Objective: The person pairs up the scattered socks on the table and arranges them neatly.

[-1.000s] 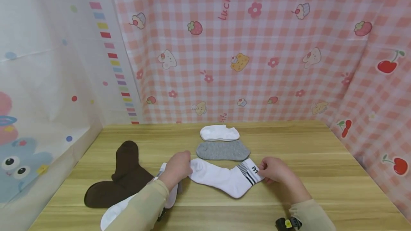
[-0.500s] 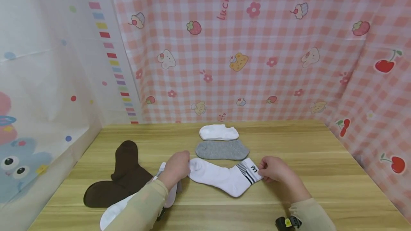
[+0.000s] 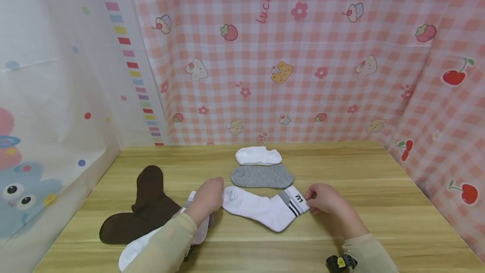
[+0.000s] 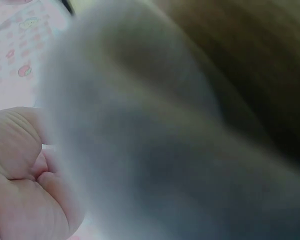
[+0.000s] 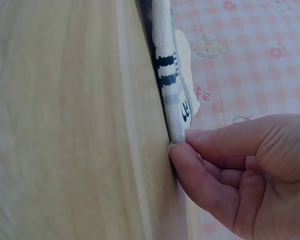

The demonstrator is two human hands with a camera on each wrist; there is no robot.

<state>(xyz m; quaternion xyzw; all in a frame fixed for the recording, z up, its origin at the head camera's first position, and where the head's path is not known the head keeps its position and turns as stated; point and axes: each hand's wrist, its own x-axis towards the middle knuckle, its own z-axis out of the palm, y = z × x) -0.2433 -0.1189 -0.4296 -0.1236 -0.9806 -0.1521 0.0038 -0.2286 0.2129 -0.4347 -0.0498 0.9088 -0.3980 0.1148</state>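
Observation:
A white sock [image 3: 257, 210] with dark stripes and lettering on its cuff lies flat on the table, toe to the left. My left hand [image 3: 207, 199] pinches its toe end; the fingertips are hidden in the head view. At the cuff's edge my right hand [image 3: 323, 199] pinches the fabric between thumb and forefinger, plain in the right wrist view beside the striped cuff [image 5: 170, 80]. A grey ankle sock [image 3: 262, 177] lies just beyond, and a low white sock [image 3: 258, 156] behind that. In the left wrist view a blurred pale cloth covers much of the picture.
On the left lie brown socks [image 3: 138, 218], overlapped by another white sock [image 3: 138, 250] and a pinkish-grey one [image 3: 202, 231], partly under my left forearm. The wooden table [image 3: 360, 180] meets a pink checked curtain [image 3: 265, 75] at the back.

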